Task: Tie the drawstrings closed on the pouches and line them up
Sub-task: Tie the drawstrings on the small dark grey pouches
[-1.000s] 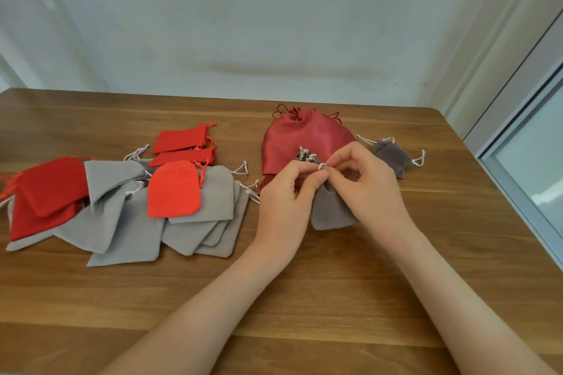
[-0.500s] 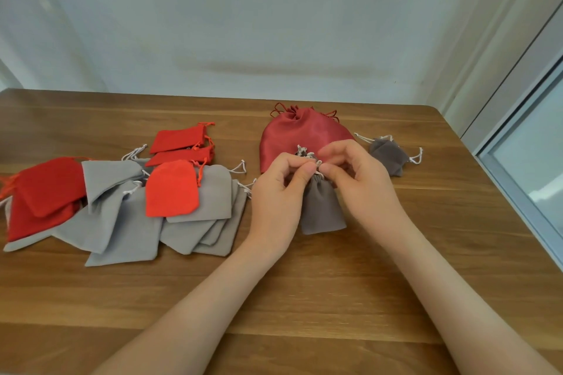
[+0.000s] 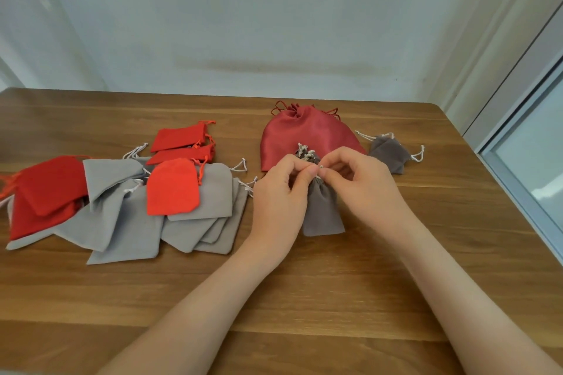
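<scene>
A small dark grey pouch (image 3: pixel 322 212) lies on the wooden table (image 3: pixel 304 298) between my hands, its neck gathered. My left hand (image 3: pixel 278 201) and my right hand (image 3: pixel 362 189) both pinch its white drawstring (image 3: pixel 318 168) at the neck, fingertips almost touching. Just behind lies a large dark red satin pouch (image 3: pixel 301 134) with its top cinched. To the right rests another dark grey pouch (image 3: pixel 390 153), cinched, its white cords out to both sides.
On the left is a loose heap of flat pouches: several light grey ones (image 3: pixel 122 222), a bright orange-red one (image 3: pixel 172 187), red ones (image 3: pixel 50 189) and two small red ones (image 3: pixel 179 138) behind. A window frame (image 3: pixel 524 161) borders the table's right edge.
The grey pouch has shifted slightly left and now hangs straighter beneath my fingers. Both hands stay pinched at its neck, working the cord.
</scene>
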Demonstrator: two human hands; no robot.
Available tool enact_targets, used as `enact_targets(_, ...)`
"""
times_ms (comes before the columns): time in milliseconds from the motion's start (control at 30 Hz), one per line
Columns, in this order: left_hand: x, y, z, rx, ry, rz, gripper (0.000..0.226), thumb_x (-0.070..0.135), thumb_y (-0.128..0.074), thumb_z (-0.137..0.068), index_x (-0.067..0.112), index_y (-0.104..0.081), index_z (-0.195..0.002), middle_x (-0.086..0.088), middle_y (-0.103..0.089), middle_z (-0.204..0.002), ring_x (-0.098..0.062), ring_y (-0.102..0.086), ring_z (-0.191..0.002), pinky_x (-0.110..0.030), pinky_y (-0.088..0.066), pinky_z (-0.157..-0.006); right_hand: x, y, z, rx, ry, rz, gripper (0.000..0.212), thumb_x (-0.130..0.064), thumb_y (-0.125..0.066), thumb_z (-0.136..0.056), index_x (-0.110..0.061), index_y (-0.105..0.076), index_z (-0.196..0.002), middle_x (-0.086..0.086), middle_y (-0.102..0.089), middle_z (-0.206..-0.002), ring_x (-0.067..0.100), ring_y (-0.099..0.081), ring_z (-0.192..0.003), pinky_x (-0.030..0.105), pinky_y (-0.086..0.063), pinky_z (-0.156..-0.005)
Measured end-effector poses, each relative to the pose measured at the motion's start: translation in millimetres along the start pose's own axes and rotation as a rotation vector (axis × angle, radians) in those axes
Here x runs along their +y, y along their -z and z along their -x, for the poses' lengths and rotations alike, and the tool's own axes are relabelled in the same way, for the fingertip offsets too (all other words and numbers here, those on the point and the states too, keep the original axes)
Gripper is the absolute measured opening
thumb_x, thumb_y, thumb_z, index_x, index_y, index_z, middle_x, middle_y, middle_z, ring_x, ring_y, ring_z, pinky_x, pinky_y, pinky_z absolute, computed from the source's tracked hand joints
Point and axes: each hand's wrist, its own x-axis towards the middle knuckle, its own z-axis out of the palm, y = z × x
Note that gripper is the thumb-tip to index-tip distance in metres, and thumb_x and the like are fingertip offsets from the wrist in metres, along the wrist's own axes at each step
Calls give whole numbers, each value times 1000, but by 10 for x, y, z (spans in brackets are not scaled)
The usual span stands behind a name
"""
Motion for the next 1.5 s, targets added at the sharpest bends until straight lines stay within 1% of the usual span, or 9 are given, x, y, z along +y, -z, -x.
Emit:
enact_targets(300, -44, 14, -89, -175, 173, 62, 18, 19, -59, -92, 28, -67, -79, 18, -63, -70, 7, -54, -71, -10, -39, -64, -5, 28, 11, 57, 106, 57, 11, -4, -63, -85, -14, -66, -87, -10, -63, -82, 0, -57, -82, 10, -44, -72)
enact_targets(433, -18, 17, -55, -118, 119, 110, 13, 20, -57, -94, 20, -69, -89, 11, -67, -80, -2, -60, -79, -21, -46, -72, -39, 48, -4, 1, -85, -78, 14, -10, -63, -88, -22, -66, -93, -6, -66, -81, 2, -62, -76, 16, -50, -69)
enact_targets(533, -7, 27, -36, -45, 17, 42, 12, 19, -57, -94, 16, -69, -91, 9, -68, -86, -9, -61, -87, -26, -47, -79, -73, 58, -10, -78, -187, -223, 11, -5, -60, -89, -11, -69, -94, 9, -69, -83, 6, -61, -66, 16, -49, -58)
enact_targets(667, 15, 20, -20, 28, -146, -68, 10, 18, -58, -91, 18, -68, -89, 11, -64, -85, -2, -53, -87, -13, -40, -79, -79, 103, -3, -143, -265, -388, 11, -2, -59, -89, -2, -70, -91, 13, -67, -76, 16, -58, -67, 20, -49, -57)
enact_targets(833, -17, 28, -24, 52, -257, -100, 13, 20, -58, -91, 14, -70, -90, 6, -63, -84, -6, -52, -86, -13, -38, -79, -66, 126, 2, -269, -290, -456, 15, -2, -59, -89, -11, -70, -82, 8, -66, -73, 15, -58, -67, 26, -49, -64)
enact_targets(1000, -32, 28, -24, 32, -260, -117, 18, 25, -55, -89, 14, -70, -90, 7, -64, -84, -7, -53, -86, -15, -40, -78, -64, 160, -4, -322, -299, -484, 12, -2, -62, -86, -9, -68, -79, 5, -63, -68, 12, -54, -62, 25, -45, -62)
enact_targets(1133, 3, 34, -34, -42, -98, 87, 9, 20, -60, -90, 25, -68, -88, 6, -67, -88, -9, -60, -89, -21, -46, -80, -48, 193, -22, -366, -295, -516, 5, -4, -62, -86, -5, -66, -83, 6, -60, -70, 11, -52, -63, 24, -42, -60)
enact_targets(1300, 73, 47, -85, -173, 218, 498, 20, 9, -61, -88, 24, -73, -83, 5, -71, -82, -10, -65, -80, -27, -52, -75, 2, 212, -34, -403, -257, -500, 14, -5, -58, -89, -10, -70, -86, 4, -64, -74, 14, -54, -70, 26, -43, -65)
enact_targets(1500, 48, 71, -114, -327, 275, 637, 13, 9, -58, -87, 8, -70, -93, 0, -67, -84, -14, -59, -85, -27, -48, -82, 34, 203, -39, -436, -249, -499, 18, -3, -53, -91, -11, -66, -83, 0, -64, -75, 20, -54, -78, 28, -43, -71)
